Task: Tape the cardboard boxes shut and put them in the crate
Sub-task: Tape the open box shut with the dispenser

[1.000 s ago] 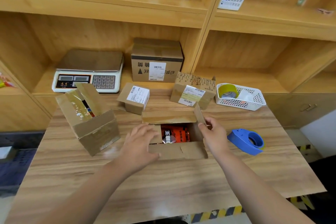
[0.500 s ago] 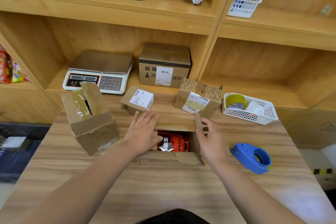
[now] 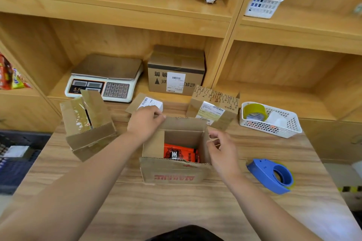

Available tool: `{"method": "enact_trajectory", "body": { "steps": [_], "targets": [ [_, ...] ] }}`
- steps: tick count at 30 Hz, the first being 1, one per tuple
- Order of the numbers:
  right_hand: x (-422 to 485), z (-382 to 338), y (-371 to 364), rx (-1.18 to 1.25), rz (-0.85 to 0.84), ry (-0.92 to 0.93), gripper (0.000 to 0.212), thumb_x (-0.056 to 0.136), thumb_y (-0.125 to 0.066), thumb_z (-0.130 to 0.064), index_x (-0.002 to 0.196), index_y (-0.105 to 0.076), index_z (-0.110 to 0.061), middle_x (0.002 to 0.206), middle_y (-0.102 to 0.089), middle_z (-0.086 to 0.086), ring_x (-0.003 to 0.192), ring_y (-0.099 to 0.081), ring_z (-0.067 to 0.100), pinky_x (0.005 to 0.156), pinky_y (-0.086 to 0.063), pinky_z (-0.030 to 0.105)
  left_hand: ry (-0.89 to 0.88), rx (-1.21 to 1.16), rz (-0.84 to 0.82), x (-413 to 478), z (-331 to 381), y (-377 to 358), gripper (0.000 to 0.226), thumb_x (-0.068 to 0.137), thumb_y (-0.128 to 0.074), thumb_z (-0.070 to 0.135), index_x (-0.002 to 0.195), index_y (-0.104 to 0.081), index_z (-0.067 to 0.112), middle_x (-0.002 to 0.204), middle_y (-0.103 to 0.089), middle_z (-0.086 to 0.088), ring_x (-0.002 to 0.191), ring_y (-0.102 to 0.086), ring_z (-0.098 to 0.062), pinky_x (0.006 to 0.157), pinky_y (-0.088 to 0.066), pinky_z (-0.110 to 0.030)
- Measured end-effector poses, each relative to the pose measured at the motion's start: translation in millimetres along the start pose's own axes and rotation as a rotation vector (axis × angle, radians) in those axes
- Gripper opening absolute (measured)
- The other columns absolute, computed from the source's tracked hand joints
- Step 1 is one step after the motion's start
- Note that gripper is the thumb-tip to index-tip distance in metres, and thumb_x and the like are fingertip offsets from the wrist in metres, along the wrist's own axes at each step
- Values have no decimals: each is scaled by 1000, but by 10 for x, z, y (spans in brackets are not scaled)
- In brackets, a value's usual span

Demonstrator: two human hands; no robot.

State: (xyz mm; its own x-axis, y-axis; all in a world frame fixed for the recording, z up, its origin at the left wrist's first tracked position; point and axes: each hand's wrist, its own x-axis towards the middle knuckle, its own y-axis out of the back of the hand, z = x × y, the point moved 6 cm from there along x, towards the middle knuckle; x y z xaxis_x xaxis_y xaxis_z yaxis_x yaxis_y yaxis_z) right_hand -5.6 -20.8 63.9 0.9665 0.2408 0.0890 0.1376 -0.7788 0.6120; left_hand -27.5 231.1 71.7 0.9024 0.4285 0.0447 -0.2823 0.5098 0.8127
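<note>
Both grips are closed on flaps. On the wooden surface [image 3: 176, 211] the open cardboard box [image 3: 172, 174] stands upright, directly between them. Our left grip [image 3: 145, 123] holds the far flap [image 3: 182, 123] at its left corner, and our right grip [image 3: 222, 149] pinches the right side flap [image 3: 205, 143]. We judge the closing seam will run left to right. The blue tape dispenser [image 3: 272, 176] lies on the surface just right of our right grip, so that grip is the nearer one for taping.
</note>
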Motion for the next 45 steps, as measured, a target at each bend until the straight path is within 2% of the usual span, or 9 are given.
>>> {"method": "enact_trajectory", "body": {
  "steps": [3, 7, 11, 15, 25, 30, 36, 41, 45],
  "targets": [
    [12, -26, -94, -14, -140, 24, 20, 92, -56, -13, 91, -64, -32, 90, -61, -20, 85, -55, -4, 73, -41, 13, 98, -144, -13, 42, -38, -44, 19, 94, -50, 30, 83, -62, 21, 80, -58, 12, 78, -52, -11, 55, -33, -24],
    [42, 6, -215, -39, -316, -23, 22, 97, -49, -20, 88, -65, -32, 88, -65, -20, 88, -60, -1, 82, -47, 23, 94, -167, -51, 57, -10, -98, 25, 97, -45, 27, 84, -62, 16, 75, -53, 14, 73, -49, -9, 54, -32, -24],
    [106, 108, -301, -55, -431, -134, 26, 98, -42, -20, 97, -66, -26, 99, -67, -8, 98, -63, 14, 93, -48, 34, 68, -193, -49, 61, -38, -102, 24, 96, -47, 26, 86, -66, 14, 84, -61, 4, 79, -54, -15, 60, -36, -27],
    [130, 145, -341, -118, -504, -170, 27, 98, -41, -20, 105, -66, -22, 109, -67, -3, 105, -61, 16, 97, -45, 34, 45, -217, -70, 14, -59, -86, 20, 95, -49, 25, 83, -65, 23, 79, -58, 18, 73, -51, 0, 56, -33, -18],
    [76, 28, -22, -124, -183, 40, 22, 93, -52, -20, 81, -70, -26, 80, -68, -16, 82, -62, 5, 76, -49, 29, 15, -241, -189, -347, -163, -143, 26, 95, -51, 28, 83, -73, 24, 91, -66, 20, 87, -57, 4, 68, -35, -5],
    [20, 80, 39, -70, -63, 145, 15, 93, -55, -18, 86, -68, -22, 89, -65, -13, 86, -58, 6, 76, -48, 32, 160, -380, -289, -558, -285, -214, 48, 85, -38, 60, 85, -74, 29, 109, -66, 12, 106, -54, -8, 91, -37, -27],
    [-80, 137, -114, 3, -280, 104, 65, 83, -28, -63, 120, -62, -22, 114, -64, -11, 109, -56, 7, 93, -44, 30, 226, -528, -432, -641, -306, -195, 47, 96, -35, 55, 110, -70, 27, 117, -57, 15, 112, -47, -5, 90, -29, -23],
    [-70, 246, -157, -12, -330, 81, 54, 83, -29, -66, 117, -59, -37, 116, -65, -12, 109, -57, 10, 96, -45, 40, 223, -553, -483, -702, -320, -224, 56, 78, -45, 64, 114, -68, 29, 121, -54, 17, 115, -46, -4, 88, -29, -16],
    [-31, 230, -125, 20, -381, 68, 46, 80, -31, -70, 115, -53, -48, 115, -65, -17, 113, -56, 5, 98, -45, 39, 196, -576, -500, -711, -329, -220, 69, 68, -52, 72, 121, -65, 29, 139, -43, 17, 127, -37, -2, 106, -23, -24]
  ]
}}
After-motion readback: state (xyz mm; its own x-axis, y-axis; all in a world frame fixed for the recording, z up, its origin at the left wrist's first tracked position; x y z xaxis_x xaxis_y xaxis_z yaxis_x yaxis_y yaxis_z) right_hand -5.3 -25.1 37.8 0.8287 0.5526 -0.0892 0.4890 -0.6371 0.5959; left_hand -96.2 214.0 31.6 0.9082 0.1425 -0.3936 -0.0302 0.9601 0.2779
